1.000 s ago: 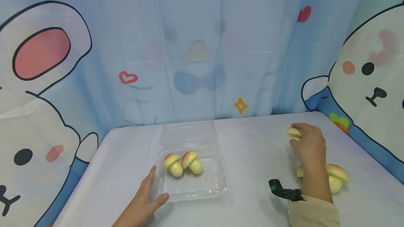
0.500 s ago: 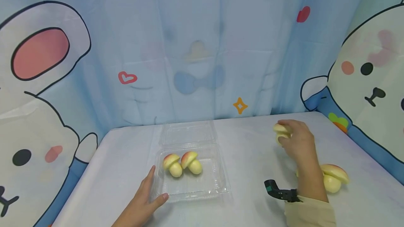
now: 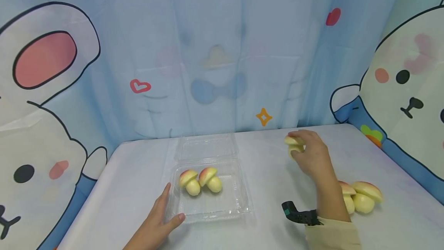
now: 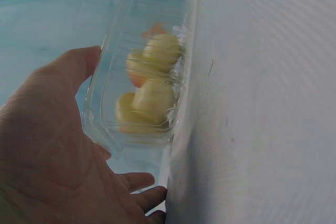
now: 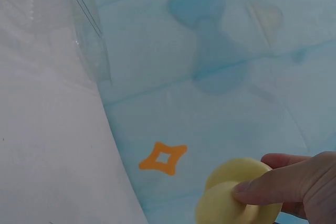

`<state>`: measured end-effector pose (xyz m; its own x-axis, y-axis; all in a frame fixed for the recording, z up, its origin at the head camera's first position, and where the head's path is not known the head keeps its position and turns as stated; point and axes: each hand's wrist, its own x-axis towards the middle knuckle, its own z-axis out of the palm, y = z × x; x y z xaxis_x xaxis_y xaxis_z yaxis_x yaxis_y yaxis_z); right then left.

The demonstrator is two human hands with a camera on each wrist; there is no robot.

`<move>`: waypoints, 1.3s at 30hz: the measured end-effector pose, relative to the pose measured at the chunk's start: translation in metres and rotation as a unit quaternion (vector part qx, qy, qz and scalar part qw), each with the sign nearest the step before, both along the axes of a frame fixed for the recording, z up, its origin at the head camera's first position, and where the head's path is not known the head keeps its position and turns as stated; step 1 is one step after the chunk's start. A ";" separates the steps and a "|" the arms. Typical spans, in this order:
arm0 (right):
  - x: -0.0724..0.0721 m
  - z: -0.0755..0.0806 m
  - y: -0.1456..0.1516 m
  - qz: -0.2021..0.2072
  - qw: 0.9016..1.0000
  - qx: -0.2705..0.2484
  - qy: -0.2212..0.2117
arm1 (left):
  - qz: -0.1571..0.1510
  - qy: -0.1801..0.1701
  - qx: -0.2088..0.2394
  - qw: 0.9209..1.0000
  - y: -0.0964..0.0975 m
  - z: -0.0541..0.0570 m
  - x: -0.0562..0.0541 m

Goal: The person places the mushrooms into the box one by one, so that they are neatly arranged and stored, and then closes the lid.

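Observation:
A clear plastic clamshell box (image 3: 230,200) lies with its lid folded back on the table. Two yellow toy mushrooms with reddish caps, one of them the right mushroom (image 3: 214,183), sit inside toward its left. My left hand (image 3: 157,219) rests at the box's left front corner, fingers and thumb spread; the left wrist view shows the thumb touching the box wall (image 4: 97,93). Above the table, right of the box, my right hand (image 3: 312,153) pinches another toy mushroom (image 5: 226,195) between thumb and fingers. Part of that mushroom is hidden by the hand.
Two more toy mushrooms, one partly behind my right forearm, stand at the table's right; the nearer view shows one mushroom (image 3: 365,198) whole. A white cloth covers the table (image 3: 270,188). Behind it hangs a blue cartoon curtain (image 3: 215,22). A black wrist camera (image 3: 301,215) juts from the right sleeve.
My right hand has moved left with the pinched mushroom, uncovering more of the mushrooms at the right. The left hand and the box have stayed in place.

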<state>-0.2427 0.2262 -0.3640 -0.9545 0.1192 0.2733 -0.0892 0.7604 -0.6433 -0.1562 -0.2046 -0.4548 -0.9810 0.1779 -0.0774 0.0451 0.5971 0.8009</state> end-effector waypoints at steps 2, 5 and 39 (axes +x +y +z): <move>-0.001 0.000 -0.007 0.010 1.000 0.001 -0.002 | 0.001 -0.001 0.001 1.000 0.000 0.000 0.001; -0.001 0.001 -0.016 0.025 1.000 0.003 0.000 | 0.001 -0.001 -0.001 1.000 0.000 0.000 0.001; 0.005 -0.006 -0.090 0.155 0.983 0.019 0.100 | -0.004 0.004 0.004 1.000 0.000 0.002 0.003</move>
